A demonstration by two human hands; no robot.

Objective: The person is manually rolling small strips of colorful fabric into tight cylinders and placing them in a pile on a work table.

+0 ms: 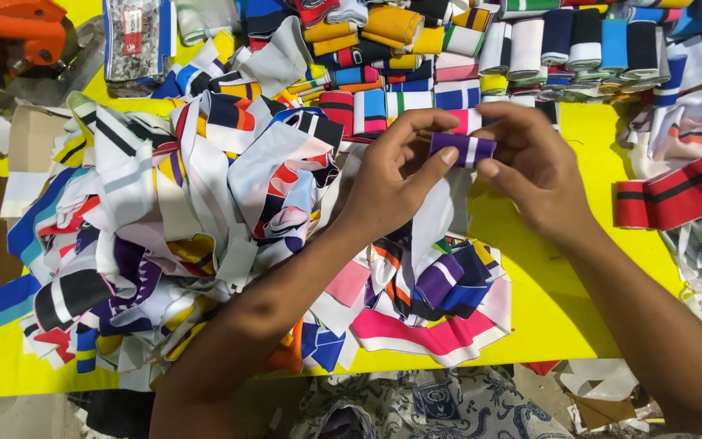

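I noted left hand and right hand pinching the soft, light purple fabric roll at its ends, twelve o'clock of the scrap pile.

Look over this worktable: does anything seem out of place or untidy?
Yes. The loose strips lie in a tangled heap at left, some hanging over the table edge, unlike the neat rolls at the back. Both hands hold a purple roll.

Matt purple cloth strip — ribbed knit
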